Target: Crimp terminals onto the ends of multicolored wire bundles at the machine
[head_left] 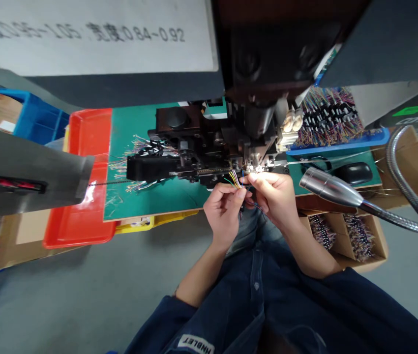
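Observation:
Between the thumb and fingers of my left hand (225, 209) is a small bundle of thin coloured wires (235, 180), its ends fanned out in yellow, white, green and dark strands. My right hand (275, 196) is pinched close beside it, at the front of a black crimping machine (255, 155). A blue wire seems to run into the right fingertips, though the exact grip is too small to make out. Wire tails hang below both hands. The machine's metal working point lies just beyond my right fingertips.
A red tray (79, 231) stands left on the green work mat (150, 204), near a heap of wires (135, 147). At right are a blue tray (371, 137) of wire bundles, a bendable metal lamp (330, 187), a black mouse (352, 173) and a cardboard box (380, 253) of bundles.

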A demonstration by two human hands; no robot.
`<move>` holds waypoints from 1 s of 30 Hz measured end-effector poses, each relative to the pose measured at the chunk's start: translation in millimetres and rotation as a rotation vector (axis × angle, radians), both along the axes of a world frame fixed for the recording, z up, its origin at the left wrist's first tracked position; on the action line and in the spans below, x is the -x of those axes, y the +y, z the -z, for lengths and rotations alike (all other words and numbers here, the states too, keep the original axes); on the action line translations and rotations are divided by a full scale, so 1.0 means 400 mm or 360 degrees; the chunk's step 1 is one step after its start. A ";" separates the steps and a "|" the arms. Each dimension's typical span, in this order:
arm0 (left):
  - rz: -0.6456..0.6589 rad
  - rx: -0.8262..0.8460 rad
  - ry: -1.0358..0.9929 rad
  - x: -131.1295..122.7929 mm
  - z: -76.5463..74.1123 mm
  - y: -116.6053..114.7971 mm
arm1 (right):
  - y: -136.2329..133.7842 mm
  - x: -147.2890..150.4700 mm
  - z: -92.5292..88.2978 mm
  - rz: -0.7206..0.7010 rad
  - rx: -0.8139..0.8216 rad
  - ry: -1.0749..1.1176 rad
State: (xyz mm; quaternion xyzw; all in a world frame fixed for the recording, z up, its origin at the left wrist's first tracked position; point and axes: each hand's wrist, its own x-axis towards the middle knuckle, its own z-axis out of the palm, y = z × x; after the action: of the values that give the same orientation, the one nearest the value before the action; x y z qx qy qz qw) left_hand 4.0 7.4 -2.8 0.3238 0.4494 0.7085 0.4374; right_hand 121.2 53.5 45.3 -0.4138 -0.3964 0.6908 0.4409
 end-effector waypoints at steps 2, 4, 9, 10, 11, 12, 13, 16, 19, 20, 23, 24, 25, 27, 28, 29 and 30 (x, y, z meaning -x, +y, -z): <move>0.0036 0.0000 0.0009 0.000 -0.005 -0.001 | -0.003 -0.001 -0.004 0.0014 -0.0096 -0.0101; 0.0068 -0.0017 0.0018 0.001 -0.007 -0.003 | -0.005 0.000 -0.007 0.0045 -0.0168 -0.0173; 0.0122 -0.0008 -0.0023 0.002 0.003 -0.007 | -0.005 -0.002 -0.004 0.0049 -0.0119 -0.0112; 0.0124 0.0004 -0.0030 0.001 0.005 -0.008 | -0.003 -0.003 -0.002 0.0042 -0.0088 -0.0093; 0.0121 0.0014 -0.0034 0.000 0.006 -0.008 | -0.002 -0.004 0.000 0.0033 -0.0057 -0.0072; 0.0110 0.0023 -0.0033 -0.001 0.007 -0.008 | -0.001 -0.004 0.001 0.0022 -0.0029 -0.0049; 0.0093 0.0030 -0.0028 -0.002 0.008 -0.008 | 0.000 -0.005 0.002 0.0006 -0.0003 -0.0023; 0.0033 0.0015 -0.0020 -0.006 0.006 -0.007 | 0.000 -0.004 0.003 -0.0027 0.0048 0.0042; -0.0013 -0.0032 -0.0056 -0.007 0.005 -0.004 | -0.001 -0.002 0.001 -0.0033 0.0073 0.0062; -0.0026 -0.0039 -0.0065 -0.007 0.005 -0.004 | -0.002 0.000 0.000 -0.0028 0.0080 0.0056; -0.0052 -0.0013 -0.0044 -0.005 0.005 -0.003 | -0.002 0.003 0.001 -0.0016 0.0099 0.0026; -0.0052 -0.0001 -0.0031 -0.005 0.005 -0.004 | -0.003 0.003 0.001 -0.0014 0.0105 0.0018; -0.0051 0.0007 -0.0022 -0.004 0.005 -0.004 | -0.003 0.004 0.001 -0.0013 0.0108 0.0016; -0.0054 0.0002 -0.0017 -0.004 0.005 -0.004 | -0.002 0.004 0.002 -0.0015 0.0105 0.0030; -0.0059 -0.0003 -0.0017 -0.004 0.004 -0.004 | -0.002 0.004 0.002 -0.0014 0.0099 0.0041; -0.0063 -0.0001 -0.0014 -0.003 0.004 -0.004 | -0.002 0.004 0.001 -0.0015 0.0091 0.0050; -0.0066 0.0005 -0.0010 -0.003 0.004 -0.004 | -0.001 0.003 0.000 -0.0014 0.0081 0.0055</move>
State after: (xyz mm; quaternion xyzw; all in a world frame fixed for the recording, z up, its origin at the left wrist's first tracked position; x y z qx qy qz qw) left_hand 5.3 5.8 -4.4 0.3115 0.4558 0.7176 0.4246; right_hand 119.8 52.9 45.3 -0.4111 -0.3730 0.7096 0.4340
